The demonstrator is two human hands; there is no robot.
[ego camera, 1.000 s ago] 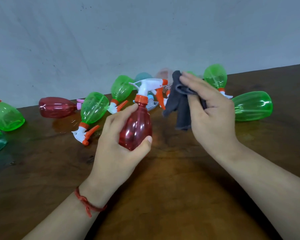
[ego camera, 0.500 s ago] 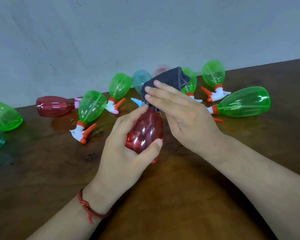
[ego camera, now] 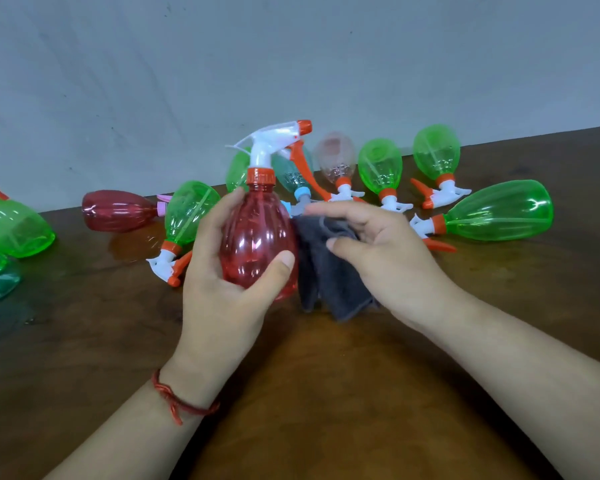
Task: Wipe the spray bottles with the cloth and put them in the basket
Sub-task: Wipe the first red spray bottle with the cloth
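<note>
My left hand (ego camera: pixel 222 292) grips a red spray bottle (ego camera: pixel 257 237) upright above the table, its white and orange trigger head pointing right. Against the bottle's right side my right hand (ego camera: pixel 385 261) holds a dark grey cloth (ego camera: pixel 326 278), which hangs down to the table. Several other spray bottles lie on the table behind: a green one (ego camera: pixel 499 211) at the right, two green ones (ego camera: pixel 380 168) (ego camera: pixel 437 154), a pale pink one (ego camera: pixel 336 155), a green one (ego camera: pixel 189 211) left of my hand and a red one (ego camera: pixel 116 211). No basket is in view.
Green and teal bottles (ego camera: pixel 11 226) lie at the far left edge. A grey wall (ego camera: pixel 291 64) closes the back of the brown wooden table (ego camera: pixel 326 393). A wet patch shows near the lying red bottle.
The cloth has slid from the top of the red bottle down to its right side, uncovering the trigger head. The bottle now stands more upright in my left hand.
</note>
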